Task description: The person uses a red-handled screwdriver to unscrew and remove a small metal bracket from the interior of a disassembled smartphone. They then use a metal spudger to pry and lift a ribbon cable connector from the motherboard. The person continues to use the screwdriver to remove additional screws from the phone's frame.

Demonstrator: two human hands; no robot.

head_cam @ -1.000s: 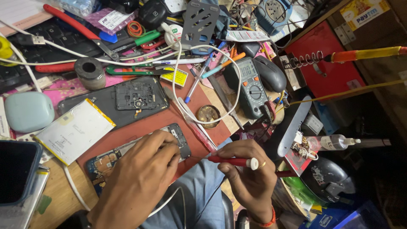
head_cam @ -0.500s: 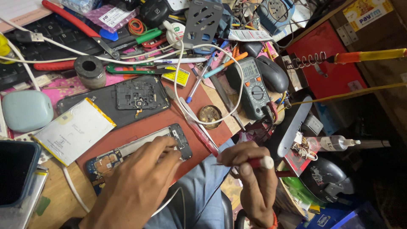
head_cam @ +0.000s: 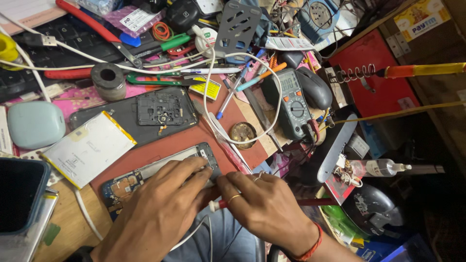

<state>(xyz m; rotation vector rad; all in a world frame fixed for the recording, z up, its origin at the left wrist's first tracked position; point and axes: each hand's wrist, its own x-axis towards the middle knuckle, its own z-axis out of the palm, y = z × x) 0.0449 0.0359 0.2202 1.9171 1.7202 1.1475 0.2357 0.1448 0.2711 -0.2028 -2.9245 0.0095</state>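
Nearest me: my left hand (head_cam: pixel 155 213) lies flat, fingers together, pressed on the opened blue-framed phone body (head_cam: pixel 145 177), which sits on the red-brown work mat (head_cam: pixel 165 145) at the bench's front edge. My right hand (head_cam: pixel 267 206) is closed around a slim red-handled screwdriver (head_cam: pixel 221 204); its white end pokes out between the two hands, just beside the phone's right end.

Left of the hands: a flat silver battery pouch with yellow edging (head_cam: pixel 87 148), rectangular, with a small printed patch I cannot read. At the far left edge, a dark phone in a blue case (head_cam: pixel 19 194), and above it a pale blue rounded case (head_cam: pixel 35 123).

Middle band: a black phone back cover with a square inner plate (head_cam: pixel 145 114), touching the battery's upper corner. A small round brass tin (head_cam: pixel 242 132) sits on the mat's right side. Just beside it, a dark grey multimeter with a dial (head_cam: pixel 293 104), and a black computer mouse (head_cam: pixel 315 87) against it. A small yellow rectangular label (head_cam: pixel 206 89) lies above the mat.

Right: a white squeeze bottle lying on its side (head_cam: pixel 381 167).

Far: a grey metal spool (head_cam: pixel 108 80), a red flat box (head_cam: pixel 376 73), a yellow and red cardboard package (head_cam: pixel 420 19) in the top right corner, and a pink plastic packet with a white label (head_cam: pixel 131 19) at the top left.
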